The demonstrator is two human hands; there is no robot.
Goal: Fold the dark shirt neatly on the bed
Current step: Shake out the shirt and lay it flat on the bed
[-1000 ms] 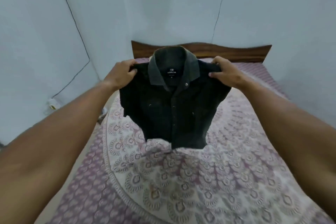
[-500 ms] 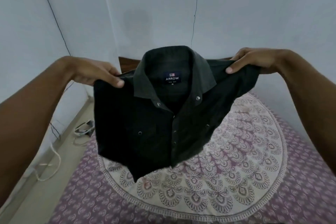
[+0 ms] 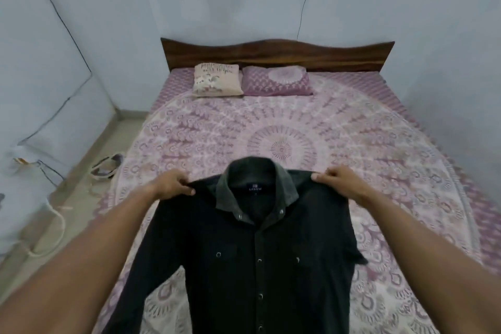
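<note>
The dark shirt (image 3: pixel 244 260) is spread front-up, buttoned, collar away from me, over the near part of the bed (image 3: pixel 339 127). It has a grey collar, two chest pockets and a label inside the neck. My left hand (image 3: pixel 173 183) pinches its left shoulder seam. At the other shoulder, my right hand (image 3: pixel 341 182) grips the fabric. The shirt's lower hem runs out of the bottom of the view, and I cannot tell whether the shoulders touch the bedspread.
The bed has a pink mandala bedspread and a wooden headboard (image 3: pixel 276 53). Two pillows (image 3: pixel 252 83) lie at its head. On the floor to the left are sandals (image 3: pixel 105 168) and a white cable (image 3: pixel 51 225). Blue walls stand on both sides.
The shirt, held up high in the air before, has come down and now hangs or lies stretched out over the bed. The view has tilted down toward the whole bed.
</note>
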